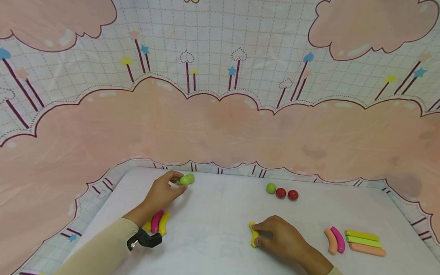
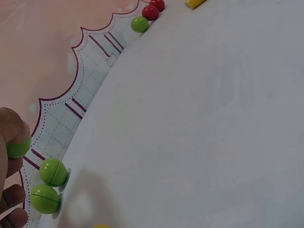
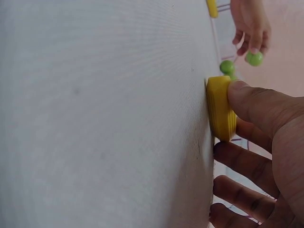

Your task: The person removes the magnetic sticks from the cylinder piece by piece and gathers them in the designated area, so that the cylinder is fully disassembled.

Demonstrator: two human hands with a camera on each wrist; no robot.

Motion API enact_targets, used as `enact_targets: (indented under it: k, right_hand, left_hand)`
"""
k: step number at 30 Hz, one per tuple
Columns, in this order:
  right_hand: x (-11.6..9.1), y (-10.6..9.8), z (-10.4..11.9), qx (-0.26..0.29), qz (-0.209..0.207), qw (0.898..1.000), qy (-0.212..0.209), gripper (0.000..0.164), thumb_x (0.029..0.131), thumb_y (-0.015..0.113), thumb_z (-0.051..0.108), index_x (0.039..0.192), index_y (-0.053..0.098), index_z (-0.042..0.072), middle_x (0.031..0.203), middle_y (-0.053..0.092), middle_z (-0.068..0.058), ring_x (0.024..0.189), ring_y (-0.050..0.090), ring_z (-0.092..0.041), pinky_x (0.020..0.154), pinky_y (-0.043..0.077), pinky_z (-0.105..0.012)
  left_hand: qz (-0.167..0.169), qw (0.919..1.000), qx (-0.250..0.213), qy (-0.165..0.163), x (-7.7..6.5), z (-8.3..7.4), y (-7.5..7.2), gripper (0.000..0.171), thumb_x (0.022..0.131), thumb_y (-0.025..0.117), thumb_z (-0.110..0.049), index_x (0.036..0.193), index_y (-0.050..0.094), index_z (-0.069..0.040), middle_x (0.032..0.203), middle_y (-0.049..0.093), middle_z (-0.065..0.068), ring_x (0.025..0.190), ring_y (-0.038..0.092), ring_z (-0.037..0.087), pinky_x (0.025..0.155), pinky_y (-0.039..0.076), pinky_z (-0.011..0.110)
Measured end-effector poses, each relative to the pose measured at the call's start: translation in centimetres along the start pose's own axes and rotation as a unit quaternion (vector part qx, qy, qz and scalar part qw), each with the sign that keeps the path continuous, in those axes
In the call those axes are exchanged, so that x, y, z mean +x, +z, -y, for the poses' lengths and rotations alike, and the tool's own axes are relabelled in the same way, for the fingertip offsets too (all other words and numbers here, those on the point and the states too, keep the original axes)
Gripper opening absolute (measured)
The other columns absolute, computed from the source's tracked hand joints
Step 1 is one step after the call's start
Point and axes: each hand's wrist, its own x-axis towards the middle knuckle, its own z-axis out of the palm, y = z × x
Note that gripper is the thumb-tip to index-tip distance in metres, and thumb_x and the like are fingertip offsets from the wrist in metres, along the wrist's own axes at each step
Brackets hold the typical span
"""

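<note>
At the back left of the table my left hand (image 1: 163, 192) pinches a green ball (image 2: 20, 148), seen between thumb and fingers in the left wrist view. Two more green balls, a nearer one (image 2: 45, 199) and a farther one (image 2: 53, 172), lie touching just beside that hand. Front and centre, my right hand (image 1: 283, 239) grips a curved yellow piece (image 1: 253, 235) between thumb and index finger. The right wrist view shows this yellow piece (image 3: 221, 108) at the table surface, its side ridged, while the other fingers extend below it.
Behind the right hand a green ball (image 1: 270, 188) and two red balls (image 1: 286, 194) form a row. Curved yellow and pink pieces (image 1: 157, 221) lie beside the left forearm. On the right are curved orange and pink pieces (image 1: 338, 240) and several straight sticks (image 1: 363, 241). A patterned cloth (image 1: 220, 133) hangs behind.
</note>
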Motion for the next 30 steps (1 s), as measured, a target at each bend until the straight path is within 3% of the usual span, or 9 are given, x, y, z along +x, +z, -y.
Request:
enact_targets:
  k: [13, 30]
  right_hand:
    - [0.1, -0.1, 0.1, -0.001, 0.001, 1.000, -0.004, 0.036, 0.085, 0.085, 0.033, 0.118, 0.079, 0.020, 0.105, 0.070, 0.019, 0.101, 0.060, -0.008, 0.090, 0.054, -0.037]
    - [0.1, -0.1, 0.1, 0.002, 0.012, 1.000, 0.019, 0.038, 0.085, 0.084, 0.039, 0.119, 0.079, 0.022, 0.105, 0.069, 0.020, 0.102, 0.059, -0.008, 0.091, 0.055, -0.038]
  left_hand:
    - [-0.011, 0.9992, 0.017, -0.034, 0.7, 1.8, -1.7, 0.045, 0.093, 0.076, -0.023, 0.130, 0.061, -0.004, 0.126, 0.064, 0.017, 0.117, 0.057, 0.035, 0.100, 0.047, 0.052]
    - [-0.010, 0.9953, 0.000, -0.096, 1.5, 3.2, -2.3, 0.049, 0.097, 0.072, -0.024, 0.136, 0.055, -0.001, 0.130, 0.060, 0.018, 0.119, 0.055, 0.036, 0.094, 0.054, 0.045]
